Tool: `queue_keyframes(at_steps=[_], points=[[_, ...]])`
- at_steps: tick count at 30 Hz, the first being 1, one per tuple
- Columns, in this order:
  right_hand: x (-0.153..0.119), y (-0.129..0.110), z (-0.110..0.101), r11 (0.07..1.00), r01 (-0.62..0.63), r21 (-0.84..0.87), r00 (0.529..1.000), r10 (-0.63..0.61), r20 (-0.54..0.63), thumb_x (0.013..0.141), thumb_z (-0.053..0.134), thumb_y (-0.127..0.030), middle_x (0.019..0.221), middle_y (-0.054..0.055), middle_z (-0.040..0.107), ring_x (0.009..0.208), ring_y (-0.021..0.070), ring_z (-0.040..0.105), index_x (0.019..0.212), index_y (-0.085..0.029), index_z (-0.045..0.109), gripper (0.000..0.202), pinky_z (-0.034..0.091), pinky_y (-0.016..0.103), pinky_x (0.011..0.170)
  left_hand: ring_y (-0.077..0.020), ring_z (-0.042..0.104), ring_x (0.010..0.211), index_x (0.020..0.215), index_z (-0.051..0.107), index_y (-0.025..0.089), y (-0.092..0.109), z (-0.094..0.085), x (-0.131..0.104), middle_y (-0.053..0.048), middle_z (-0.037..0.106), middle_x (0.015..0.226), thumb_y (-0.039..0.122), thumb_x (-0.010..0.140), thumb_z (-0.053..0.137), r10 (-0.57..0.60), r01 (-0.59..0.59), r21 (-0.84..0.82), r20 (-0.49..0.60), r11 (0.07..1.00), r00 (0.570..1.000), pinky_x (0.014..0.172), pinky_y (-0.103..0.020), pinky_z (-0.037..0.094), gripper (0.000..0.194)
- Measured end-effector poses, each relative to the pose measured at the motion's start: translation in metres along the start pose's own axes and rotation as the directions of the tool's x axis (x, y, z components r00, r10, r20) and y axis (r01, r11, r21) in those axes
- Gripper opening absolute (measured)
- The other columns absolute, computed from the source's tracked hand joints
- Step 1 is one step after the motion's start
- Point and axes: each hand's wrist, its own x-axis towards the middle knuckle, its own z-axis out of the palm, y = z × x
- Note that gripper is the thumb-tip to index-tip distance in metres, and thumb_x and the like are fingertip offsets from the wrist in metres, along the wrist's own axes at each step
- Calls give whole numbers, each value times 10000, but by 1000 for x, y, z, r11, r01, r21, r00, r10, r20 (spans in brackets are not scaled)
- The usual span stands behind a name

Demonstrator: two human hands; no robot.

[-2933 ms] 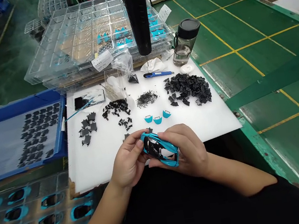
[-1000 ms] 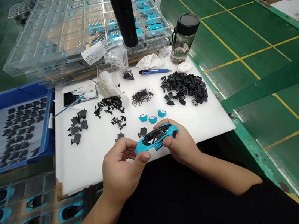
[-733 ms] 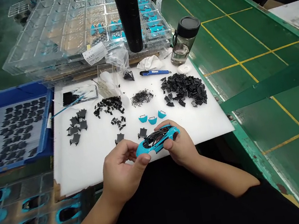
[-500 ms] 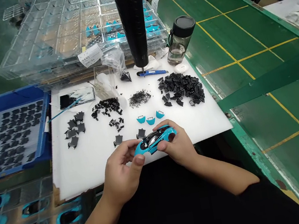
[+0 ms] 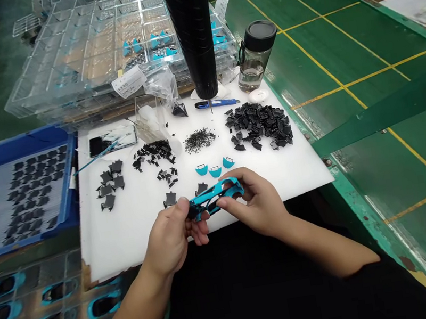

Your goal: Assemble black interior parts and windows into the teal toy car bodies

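A blue toy car body (image 5: 215, 195) with black parts is held between my two hands over the front edge of the white board. My left hand (image 5: 173, 234) grips its left end, thumb on top and fingers beneath. My right hand (image 5: 258, 201) pinches the right end between thumb and fingers. The body is tipped onto its side, so its open frame shows. Just behind it lie several blue curved pieces (image 5: 215, 171) and a black flat part (image 5: 169, 198). Another black part (image 5: 201, 188) is partly hidden by the car body.
A black power screwdriver (image 5: 196, 38) hangs over the white board (image 5: 129, 243). Piles of black parts (image 5: 262, 125) and tiny screws (image 5: 199, 140) lie on it. A bottle (image 5: 257, 55) stands at the back right. Left are a blue tray (image 5: 72, 176) and compartments with car bodies (image 5: 104, 305).
The car body has been turned from its top side onto its side, showing the open frame. My left thumb has moved on top of its left end. My view has shifted slightly.
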Motion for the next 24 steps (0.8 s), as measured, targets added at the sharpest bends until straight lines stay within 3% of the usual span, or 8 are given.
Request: queue_keyframes(at_steps=[3,7,11,16,24], points=[[-1,-4,-3,1000,-10,-24,1000,10,10,874,677,-358,769,4,616,660,153,599,1020,-212,596,221,515,285,598,-151,582,393,719,692,124,4,2,2,-78,645,537,725,846,519,-149,150,-78,19,986,989,397,-239,439,639],[-2,-6,-5,993,-109,-37,994,110,18,917,615,-351,734,-9,579,574,127,550,963,-199,596,160,469,271,529,-140,544,348,668,661,134,9,5,3,-70,636,517,760,800,550,-240,243,-110,38,964,970,360,-241,440,649],[0,-6,-5,974,-225,8,973,224,58,924,600,-359,720,-32,532,546,107,513,940,-200,579,161,431,257,510,-131,527,340,655,652,133,13,7,3,-57,632,508,782,756,586,-281,282,-120,20,952,959,333,-228,416,660],[3,-4,-4,955,-294,25,950,290,116,898,588,-272,707,-59,503,538,104,497,1132,-220,579,240,429,255,528,-126,496,310,573,634,126,14,7,2,-44,562,416,827,720,574,-302,302,-73,4,950,953,324,-222,404,719],[3,-5,-3,876,-460,144,879,427,213,899,561,-232,598,-103,494,420,84,462,972,-243,520,85,356,210,420,-124,449,252,479,618,121,20,8,0,-34,477,329,884,658,562,-317,316,-25,-10,948,948,294,-219,362,786]])
